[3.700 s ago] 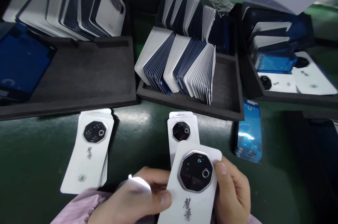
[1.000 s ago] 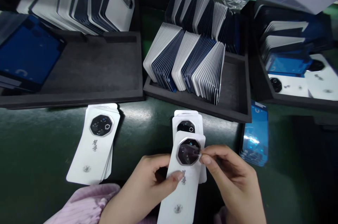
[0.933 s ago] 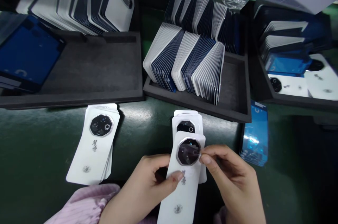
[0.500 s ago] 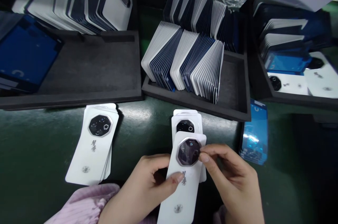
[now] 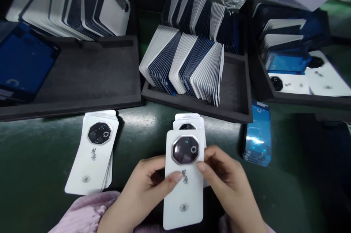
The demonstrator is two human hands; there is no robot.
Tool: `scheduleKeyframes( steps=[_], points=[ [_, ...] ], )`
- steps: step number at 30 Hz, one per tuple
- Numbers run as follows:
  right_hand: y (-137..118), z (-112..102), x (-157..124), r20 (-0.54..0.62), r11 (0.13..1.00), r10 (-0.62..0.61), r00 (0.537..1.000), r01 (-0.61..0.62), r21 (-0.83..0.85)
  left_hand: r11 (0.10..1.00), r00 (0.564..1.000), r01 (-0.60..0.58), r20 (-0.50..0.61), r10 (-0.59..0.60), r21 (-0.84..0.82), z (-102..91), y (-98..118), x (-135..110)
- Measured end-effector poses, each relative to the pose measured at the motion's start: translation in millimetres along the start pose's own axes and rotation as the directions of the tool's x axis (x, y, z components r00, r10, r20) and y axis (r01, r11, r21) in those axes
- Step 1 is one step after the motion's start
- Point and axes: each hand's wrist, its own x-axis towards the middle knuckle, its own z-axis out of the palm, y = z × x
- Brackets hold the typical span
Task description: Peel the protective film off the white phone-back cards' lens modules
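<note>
Phone cover (image 5: pixel 184 194) smooth, plastic-looking, soft sheen; camera patch (image 5: pixel 182 152) glossy, its rim (image 5: pixel 173 151) shiny and metal-like. Trays (image 5: pixel 101 74) matt, foam-like. Blue sheets (image 5: pixel 257 132) glossy plastic film. Tabletop (image 5: pixel 139 141) smooth, semi-gloss. Sleeve (image 5: pixel 85 211) crinkled cloth.

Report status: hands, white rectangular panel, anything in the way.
Left hand gripping white rectangular panel with black octagonal patch. Right hand at its right edge. Patch at far end, facing up. Pile of similar white panels partly hidden behind it.
</note>
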Motion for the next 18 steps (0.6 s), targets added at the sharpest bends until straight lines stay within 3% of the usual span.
scheduleKeyframes(
  steps=[2, 4, 5, 8, 10, 11, 15, 18],
  points=[
    [1.6, -0.7, 1.6, 0.05, 0.998, 0.044, 0.998, -0.042, -0.038, 0.998, 0.999, 0.016, -0.042, -0.013, 0.057, -5.2, -2.1, -5.5],
    [4.2, -0.2, 4.8, -0.014, 0.994, 0.065, 0.998, -0.066, -0.089, 0.978, 0.983, 0.002, -0.181, 0.036, 0.209, -14.8, -4.3, -15.2],
    [5.7, 0.4, 7.0, -0.058, 0.991, 0.065, 0.996, -0.071, -0.11, 0.945, 0.952, -0.005, -0.288, 0.105, 0.328, -21.6, -5.2, -21.4],
    [10.5, 3.0, 14.5, -0.183, 0.976, 0.06, 0.981, -0.096, -0.195, 0.731, 0.769, 0.145, -0.54, 0.341, 0.667, -50.0, -10.5, -41.2],
    [13.1, 4.8, 18.3, -0.267, 0.957, 0.053, 0.962, -0.126, -0.262, 0.562, 0.698, 0.258, -0.554, 0.454, 0.786, -72.6, -18.7, -51.0],
    [14.1, 5.5, 19.4, -0.306, 0.945, 0.05, 0.951, -0.144, -0.292, 0.499, 0.689, 0.297, -0.545, 0.478, 0.814, -83.4, -24.3, -54.1],
    [15.6, 5.9, 19.0, -0.363, 0.913, 0.032, 0.931, -0.175, -0.369, 0.346, 0.742, 0.443, -0.555, 0.376, 0.827, -108.4, -44.1, -57.2],
    [14.7, 4.9, 17.6, -0.345, 0.903, 0.0, 0.938, -0.148, -0.403, 0.398, 0.696, 0.467, -0.606, 0.385, 0.79, -106.0, -41.9, -54.6]
  ],
)
